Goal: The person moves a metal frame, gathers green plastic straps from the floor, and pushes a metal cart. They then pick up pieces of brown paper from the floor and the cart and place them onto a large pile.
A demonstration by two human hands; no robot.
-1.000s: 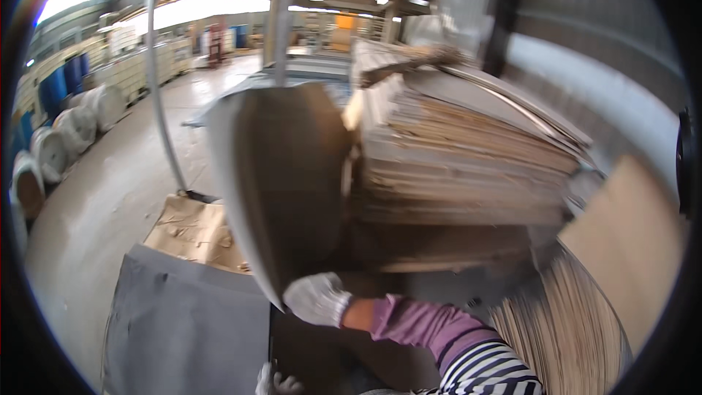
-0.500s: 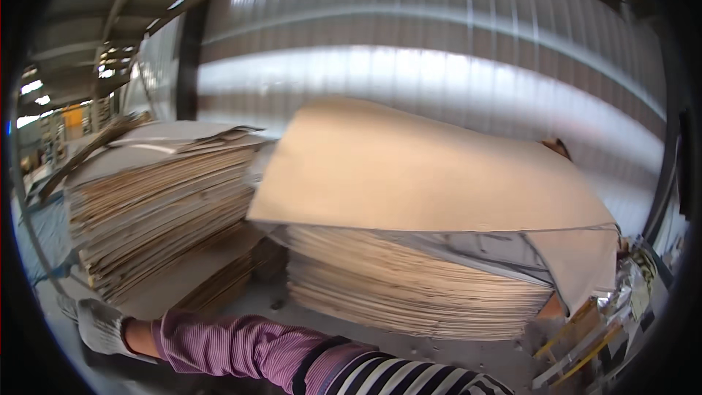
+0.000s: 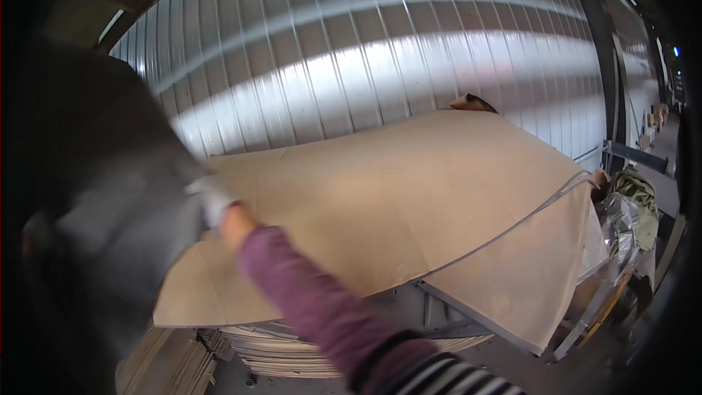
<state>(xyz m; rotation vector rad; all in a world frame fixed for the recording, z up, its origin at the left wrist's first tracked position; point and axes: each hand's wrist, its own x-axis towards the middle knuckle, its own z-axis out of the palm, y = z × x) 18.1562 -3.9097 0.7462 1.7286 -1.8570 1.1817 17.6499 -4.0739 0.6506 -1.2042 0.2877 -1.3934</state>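
Ribbed metal wall (image 3: 314,36) across the background, a pale band of light along it; a dark post (image 3: 605,51) stood toward the right. Under it, over the head feed, I saw a broad tan sheet (image 3: 380,205) draped on a stack of thin layered sheets (image 3: 285,355), whose edges showed below its front. A tan flap (image 3: 519,278) hung down at the right, past a thin grey edge. A second stack (image 3: 164,362) sat lower left.

Right hand (image 3: 212,201), white-gloved, purple sleeve (image 3: 311,289): the arm reached up and leftward across the tan sheet. I read the fingers as pinching the right-hand edge of a large dark sheet (image 3: 124,175); blur hid the fingertips. The dark sheet was raised and tilted, filling most of the left side, in front of the tan sheet's left end.

Left hand: I noted only a blurred reddish patch (image 3: 30,240) near the left rim; could not tell whether it was that hand, nor how it gripped.

Far right, crumpled silvery wrap (image 3: 621,216) and green cloth (image 3: 638,186) lay together.
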